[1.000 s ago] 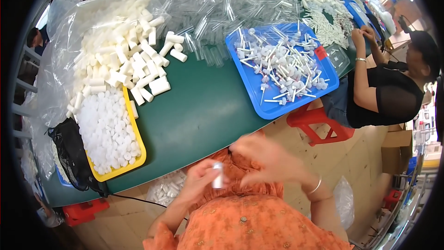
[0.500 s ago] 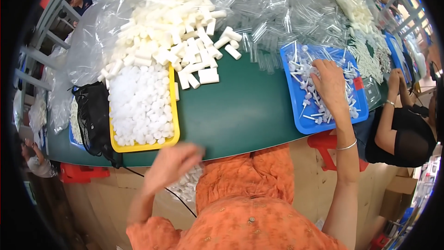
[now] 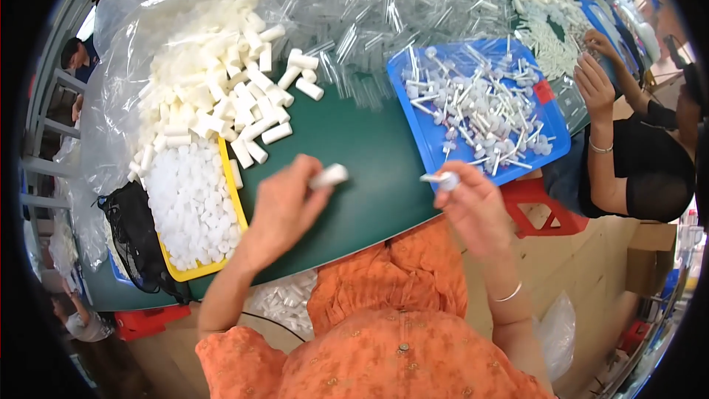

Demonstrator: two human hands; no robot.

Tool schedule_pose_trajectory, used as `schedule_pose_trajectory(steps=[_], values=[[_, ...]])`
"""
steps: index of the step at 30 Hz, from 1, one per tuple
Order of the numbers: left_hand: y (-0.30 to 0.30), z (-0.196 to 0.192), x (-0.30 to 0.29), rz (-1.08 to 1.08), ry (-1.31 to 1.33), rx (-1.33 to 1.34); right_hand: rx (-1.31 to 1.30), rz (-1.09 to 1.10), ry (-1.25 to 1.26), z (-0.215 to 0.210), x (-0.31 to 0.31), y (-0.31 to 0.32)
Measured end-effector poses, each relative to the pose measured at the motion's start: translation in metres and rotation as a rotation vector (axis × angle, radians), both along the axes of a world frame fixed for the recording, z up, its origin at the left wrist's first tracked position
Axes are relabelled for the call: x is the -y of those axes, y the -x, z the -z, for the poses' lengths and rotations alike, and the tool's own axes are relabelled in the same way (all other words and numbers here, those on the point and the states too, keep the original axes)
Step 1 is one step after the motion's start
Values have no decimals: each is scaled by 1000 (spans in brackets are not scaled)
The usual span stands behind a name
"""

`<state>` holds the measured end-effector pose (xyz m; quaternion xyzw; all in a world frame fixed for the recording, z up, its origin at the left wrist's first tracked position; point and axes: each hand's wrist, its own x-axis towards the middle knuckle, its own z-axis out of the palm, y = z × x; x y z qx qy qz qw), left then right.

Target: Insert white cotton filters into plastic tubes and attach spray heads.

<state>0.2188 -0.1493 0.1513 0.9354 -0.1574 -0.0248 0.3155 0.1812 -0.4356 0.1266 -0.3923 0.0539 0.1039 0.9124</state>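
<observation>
A white tube [image 3: 329, 175] is pinched in the left hand [image 3: 283, 207] over the green table [image 3: 362, 170], while the right hand [image 3: 476, 203], raised beside the blue tray [image 3: 421, 114], grips a small stemmed part [image 3: 441, 178].

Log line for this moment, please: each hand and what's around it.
left hand: pinching white tube over green table | right hand: holding small white stick part at blue tray edge | yellow tray left
</observation>
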Motion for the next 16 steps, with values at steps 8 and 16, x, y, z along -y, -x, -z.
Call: schedule_pose_trajectory(steps=[8,16], values=[[51,24,39,-31,592,-326,-6,-70,68,31,-53,26],[62,37,31,-103,833,-712,-1,-192,40,31,-55,39]])
